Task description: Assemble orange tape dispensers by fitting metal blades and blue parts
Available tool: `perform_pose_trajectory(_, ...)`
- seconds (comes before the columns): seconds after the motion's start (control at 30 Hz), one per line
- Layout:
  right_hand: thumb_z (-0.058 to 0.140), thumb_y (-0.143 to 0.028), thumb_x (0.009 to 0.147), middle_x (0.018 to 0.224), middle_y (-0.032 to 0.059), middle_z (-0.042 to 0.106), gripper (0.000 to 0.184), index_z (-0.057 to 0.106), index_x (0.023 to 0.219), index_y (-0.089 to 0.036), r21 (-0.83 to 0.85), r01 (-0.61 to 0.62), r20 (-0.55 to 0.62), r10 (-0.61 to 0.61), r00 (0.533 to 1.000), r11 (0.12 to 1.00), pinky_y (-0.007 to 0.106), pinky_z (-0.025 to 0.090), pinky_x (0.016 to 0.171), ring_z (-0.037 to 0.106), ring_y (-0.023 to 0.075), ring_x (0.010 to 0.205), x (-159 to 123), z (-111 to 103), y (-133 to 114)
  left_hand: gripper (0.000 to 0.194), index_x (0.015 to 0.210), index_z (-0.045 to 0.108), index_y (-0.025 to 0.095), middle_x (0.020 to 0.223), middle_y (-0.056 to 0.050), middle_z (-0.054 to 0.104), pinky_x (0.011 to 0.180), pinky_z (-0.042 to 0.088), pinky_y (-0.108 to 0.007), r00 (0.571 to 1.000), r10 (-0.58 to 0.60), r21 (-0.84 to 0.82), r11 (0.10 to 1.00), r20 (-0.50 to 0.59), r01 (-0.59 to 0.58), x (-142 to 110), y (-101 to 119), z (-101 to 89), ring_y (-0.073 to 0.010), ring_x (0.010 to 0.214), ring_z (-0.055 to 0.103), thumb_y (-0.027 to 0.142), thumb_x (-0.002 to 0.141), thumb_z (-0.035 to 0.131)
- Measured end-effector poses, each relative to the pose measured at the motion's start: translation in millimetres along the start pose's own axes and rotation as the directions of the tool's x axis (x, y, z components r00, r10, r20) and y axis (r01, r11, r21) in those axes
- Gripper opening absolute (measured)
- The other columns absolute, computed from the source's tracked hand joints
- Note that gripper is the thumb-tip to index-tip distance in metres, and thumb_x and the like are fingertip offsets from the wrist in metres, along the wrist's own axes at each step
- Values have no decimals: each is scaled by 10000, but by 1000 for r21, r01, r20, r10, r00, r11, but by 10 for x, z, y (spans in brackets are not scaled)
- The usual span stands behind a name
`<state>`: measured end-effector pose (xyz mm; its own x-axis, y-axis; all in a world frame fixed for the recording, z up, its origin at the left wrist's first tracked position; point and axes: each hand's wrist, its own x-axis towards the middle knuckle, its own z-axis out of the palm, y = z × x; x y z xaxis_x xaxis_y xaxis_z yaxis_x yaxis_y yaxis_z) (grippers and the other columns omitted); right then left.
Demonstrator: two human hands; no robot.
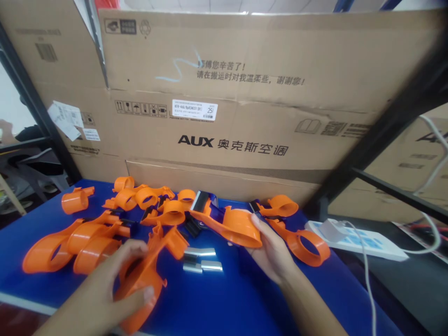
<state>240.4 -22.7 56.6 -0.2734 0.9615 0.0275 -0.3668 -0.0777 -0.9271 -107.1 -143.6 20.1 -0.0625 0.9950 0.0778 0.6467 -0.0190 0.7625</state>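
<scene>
right hand [269, 249]: orange piece [241, 227], tip [200, 202] leftward

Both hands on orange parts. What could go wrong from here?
1. The small silver pieces lie loose between the left hand and right hand; either might scatter them.
2. The left orange part is close to the clustered orange parts, so it may knock or catch on them.
3. If the right hand swings outward with the right orange part, it could snag the white cable near the power strip.
</scene>
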Motion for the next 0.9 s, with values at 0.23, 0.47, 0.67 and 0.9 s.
perform_pose_trajectory(0.23,660,-520,919,1055,87,766,386,718,1153,-219,14,-19,64,18,998,1000,401,601,705,722,275,852,23,-35,-6,507,1240,656,351,1359,-81,655,1111,420,-628,997,61,69,996,36,-64,5,121,248,-415,1352,523,461,760,776)
perform_pose_trajectory(0.47,650,-533,920,1068,86,763,404,711,1179,-228,-3,-11,53,11,999,1000,397,597,709,726,280,869,15,-22,-26,549,1279,668,416,1354,-36,694,1141,393,-654,986,119,262,954,113,-145,-54,45,269,-446,1470,370,480,746,784)
perform_pose_trajectory(0.67,651,-545,915,1070,96,766,422,714,1180,-222,1,-2,38,2,999,1000,414,592,747,732,290,891,12,-9,-21,593,1345,623,399,1469,-56,612,1115,462,-609,988,147,194,969,56,-155,-87,-111,341,-421,1401,497,444,772,770)
perform_pose_trajectory(0.9,681,-525,915,828,48,733,349,763,1006,-198,13,-93,-52,94,994,996,263,518,547,660,187,699,28,128,67,595,1313,586,355,1445,-62,620,1118,425,-653,951,111,144,987,-288,-71,-104,-5,32,-428,1360,530,557,774,739)
